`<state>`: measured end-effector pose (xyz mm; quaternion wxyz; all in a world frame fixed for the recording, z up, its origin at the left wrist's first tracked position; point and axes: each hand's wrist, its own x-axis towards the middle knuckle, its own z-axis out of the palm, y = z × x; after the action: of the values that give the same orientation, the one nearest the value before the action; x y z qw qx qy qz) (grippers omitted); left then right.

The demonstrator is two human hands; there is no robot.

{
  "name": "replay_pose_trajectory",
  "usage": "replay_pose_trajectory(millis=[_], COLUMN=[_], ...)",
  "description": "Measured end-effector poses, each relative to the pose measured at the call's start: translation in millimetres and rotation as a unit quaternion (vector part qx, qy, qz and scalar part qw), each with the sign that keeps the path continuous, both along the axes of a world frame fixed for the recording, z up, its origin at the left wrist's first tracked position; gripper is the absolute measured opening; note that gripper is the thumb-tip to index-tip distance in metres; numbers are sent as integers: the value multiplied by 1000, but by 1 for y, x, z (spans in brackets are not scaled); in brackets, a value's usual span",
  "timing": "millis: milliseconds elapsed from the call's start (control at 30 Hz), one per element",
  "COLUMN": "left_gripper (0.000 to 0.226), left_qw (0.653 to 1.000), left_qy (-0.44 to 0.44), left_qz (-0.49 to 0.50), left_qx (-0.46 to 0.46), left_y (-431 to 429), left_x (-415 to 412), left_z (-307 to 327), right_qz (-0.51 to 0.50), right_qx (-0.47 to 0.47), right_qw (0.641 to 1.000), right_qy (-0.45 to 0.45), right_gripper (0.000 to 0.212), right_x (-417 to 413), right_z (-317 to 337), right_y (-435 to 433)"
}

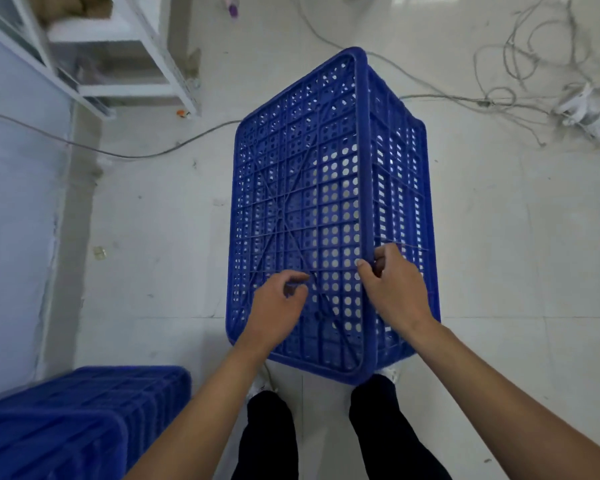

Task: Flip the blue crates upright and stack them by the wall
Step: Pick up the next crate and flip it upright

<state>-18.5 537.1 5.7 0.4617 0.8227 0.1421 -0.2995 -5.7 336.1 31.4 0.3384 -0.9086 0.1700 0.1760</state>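
Far left, a white shelf frame [118,53] stands against the pale wall [14,202], w/ a grey cable [125,154] running across the floor below it. Near left, at the bottom corner, you've got a second blue crate [77,410]; it's blurred, so which way up it sits can't be told. It lies close to the wall.

Centre: the blue crate [312,188] you're working on sits on the white tile floor [160,237] just in front of your feet. Its perforated base panel, w/ the diagonal X ribs, faces up and a bit to the left, so it's not upright; the slatted side wall shows on the right. Long axis runs near-to-far, away from you, tilted slightly right at the far end. Near edge is right above your shoes [390,374].

Your left hand [278,303] hovers over the near part of the base panel, fingers loosely curled, thumb and forefinger close together. Can't tell if it's touching the plastic or pinching anything. Your right hand [392,285] is clamped on the raised edge rib where base meets side wall, thumb on the base side, fingers wrapped over to the side wall.

Far right: a tangle of loose grey wires [534,64] and a white, blurred object [582,105] on the floor, well apart from the crate.

No brand, label or readable writing shows on either crate.
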Motion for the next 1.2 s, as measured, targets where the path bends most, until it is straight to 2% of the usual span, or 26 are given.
replay_pose_trajectory(millis=[167,333,500,600,667,733,800,833,900,1000,1200], left_gripper=[15,31,30,25,22,23,25,26,27,27,33], left_qw=[998,993,975,967,957,948,942,939,933,929,922], left_qy=[-64,-41,-9,9,38,53,58,61,69,82,103], left_qz=[20,110,216,250,283,311,328,336,352,360,372], left_qx=[-22,1,42,56,39,31,34,34,33,29,19], left_y=[6,29,64,90,107,123,137,143,153,160,167], left_x=[-7,-4,4,8,11,12,13,12,12,10,0], left_z=[29,33,23,9,3,-4,-12,-16,-24,-32,-49], right_qz=[39,88,76,88,41,-57,-170,-204,-224,-190,-214], right_qx=[60,102,224,253,230,142,59,28,19,110,146], right_qw=[997,990,961,953,969,988,981,975,974,969,954], right_qy=[9,43,141,140,81,-6,-75,-77,-7,111,150], right_gripper=[19,27,36,40,42,44,43,42,41,33,44], right_x=[8,13,13,6,5,5,5,3,-3,-14,-24], right_z=[5,8,5,-4,-11,-25,-40,-48,-59,-68,-87], right_y=[48,92,129,146,142,124,97,85,67,63,68])
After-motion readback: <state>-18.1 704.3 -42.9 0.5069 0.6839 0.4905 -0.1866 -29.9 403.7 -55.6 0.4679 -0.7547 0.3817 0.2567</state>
